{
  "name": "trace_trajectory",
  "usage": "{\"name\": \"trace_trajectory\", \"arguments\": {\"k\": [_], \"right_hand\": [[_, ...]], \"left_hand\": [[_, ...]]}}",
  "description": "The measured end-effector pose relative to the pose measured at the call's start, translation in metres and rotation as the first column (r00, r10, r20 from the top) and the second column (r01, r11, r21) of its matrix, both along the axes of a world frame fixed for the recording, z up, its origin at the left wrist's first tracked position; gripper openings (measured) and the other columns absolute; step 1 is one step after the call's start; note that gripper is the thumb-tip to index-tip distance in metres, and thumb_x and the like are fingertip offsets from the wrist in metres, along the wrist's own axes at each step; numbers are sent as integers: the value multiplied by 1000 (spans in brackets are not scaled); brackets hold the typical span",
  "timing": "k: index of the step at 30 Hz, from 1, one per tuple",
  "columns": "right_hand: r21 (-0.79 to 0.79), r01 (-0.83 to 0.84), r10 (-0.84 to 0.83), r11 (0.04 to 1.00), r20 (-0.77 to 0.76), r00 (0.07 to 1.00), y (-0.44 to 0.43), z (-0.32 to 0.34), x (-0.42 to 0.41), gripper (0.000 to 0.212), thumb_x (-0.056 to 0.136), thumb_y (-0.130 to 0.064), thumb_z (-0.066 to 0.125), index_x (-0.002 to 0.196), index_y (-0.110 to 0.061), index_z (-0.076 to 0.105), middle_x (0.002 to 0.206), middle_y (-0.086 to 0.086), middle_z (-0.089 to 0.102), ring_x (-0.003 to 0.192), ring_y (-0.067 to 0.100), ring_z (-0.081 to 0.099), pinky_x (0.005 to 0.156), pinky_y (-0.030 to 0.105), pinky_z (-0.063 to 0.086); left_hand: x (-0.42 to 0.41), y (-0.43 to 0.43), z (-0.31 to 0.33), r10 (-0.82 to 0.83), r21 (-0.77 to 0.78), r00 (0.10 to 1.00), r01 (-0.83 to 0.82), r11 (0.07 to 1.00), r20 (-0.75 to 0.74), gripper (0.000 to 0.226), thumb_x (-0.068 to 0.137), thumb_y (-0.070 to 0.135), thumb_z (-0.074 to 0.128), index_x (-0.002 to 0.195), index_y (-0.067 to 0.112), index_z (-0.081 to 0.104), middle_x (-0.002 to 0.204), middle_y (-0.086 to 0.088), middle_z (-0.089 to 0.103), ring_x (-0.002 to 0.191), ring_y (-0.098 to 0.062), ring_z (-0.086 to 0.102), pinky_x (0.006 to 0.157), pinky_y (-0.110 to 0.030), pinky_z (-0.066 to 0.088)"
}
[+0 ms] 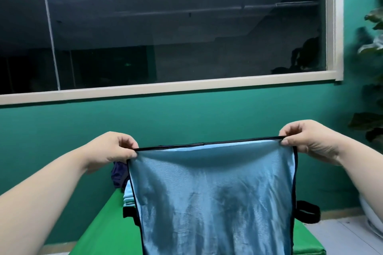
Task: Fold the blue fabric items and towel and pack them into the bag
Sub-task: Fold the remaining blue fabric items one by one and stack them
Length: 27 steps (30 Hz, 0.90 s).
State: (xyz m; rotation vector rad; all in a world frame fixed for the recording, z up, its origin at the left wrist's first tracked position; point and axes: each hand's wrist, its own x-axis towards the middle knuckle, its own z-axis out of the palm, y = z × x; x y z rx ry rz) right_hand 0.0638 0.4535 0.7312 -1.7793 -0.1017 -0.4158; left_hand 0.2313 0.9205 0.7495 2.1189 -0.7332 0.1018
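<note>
Now pinching the top left corner of the fabric with the left grip, thumb against curled fingers, clenched on the black trim. Likewise clenched on the top right corner with the right grip, set slightly higher. Stretched taut between the two, top trim straight and rising a little to the right. Hanging flat from there as light blue mesh, black-bound down both side edges, lower edge cut off by the frame. Raised in the air above the green counter, apart from it and in front of all that lies on it.

Behind the left edge, a folded light blue stack on the counter, with a dark blue cloth beyond it, just under the left grip. Lower down, mostly hidden, a black bag, with a strap loop sticking out past the right edge.

Open air above and to either side of both arms. Well behind, a teal wall and a window; far right, a plant.
</note>
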Motion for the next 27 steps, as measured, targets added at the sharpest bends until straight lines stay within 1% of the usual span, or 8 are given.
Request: {"name": "trace_trajectory", "arguments": {"k": [4,6,8,12,15,18,23,27], "right_hand": [[75,-54,53,996,15,998,-3,-8,4,62,24,-28,102,72,-6,69,75,13,64,68,18,64,61,23,57],[73,-69,69,995,-1,998,-3,-13,9,42,41,-16,96,72,-6,68,76,13,63,68,18,63,61,23,56],[82,-66,68,994,-15,998,-3,-18,17,15,65,5,77,72,-5,67,77,14,61,66,17,62,60,22,56],[63,-21,25,998,-49,998,-9,-26,44,23,82,21,55,80,0,62,75,12,62,66,18,62,59,22,56],[60,-13,17,998,-74,997,-19,-28,72,22,83,22,53,80,1,61,73,12,62,63,17,61,57,21,54],[65,-1,6,998,-82,997,-31,-26,104,22,82,23,53,80,2,61,74,14,60,64,19,59,58,21,53],[57,53,-47,997,-96,994,-50,-7,163,21,82,24,52,81,5,60,72,15,59,60,18,57,52,20,50],[-44,181,-184,982,-52,982,-62,39,218,23,82,21,56,78,0,64,72,13,60,57,14,55,48,17,44]], "left_hand": [[8,0,-12,-94,-194,992,76,978,-82,8,71,8,70,68,16,68,65,-1,55,53,-6,43,48,-13,36],[18,1,-21,-102,-250,988,71,966,-112,6,68,13,67,69,19,69,65,-2,52,53,-8,38,46,-14,31],[30,1,-30,-94,-263,988,58,963,-126,6,68,14,67,69,19,69,66,-4,51,56,-11,36,45,-15,29],[61,-2,-43,-74,-207,988,45,977,-135,6,67,13,70,72,16,69,72,-10,53,63,-18,33,46,-17,30],[89,-9,-47,-63,-186,988,35,982,-143,10,73,5,73,72,14,68,76,-11,52,67,-23,33,46,-16,32],[115,-20,-41,-71,-166,987,46,985,-147,6,70,11,71,73,11,66,74,-12,51,68,-26,36,46,-18,33],[163,-50,-20,-18,-122,995,6,993,-98,17,85,-11,65,76,3,64,63,-3,56,53,-9,46,48,-14,39],[210,-72,34,40,-68,999,-41,997,-13,18,84,-8,67,74,7,66,66,0,61,63,-13,51,55,-14,42]]}}
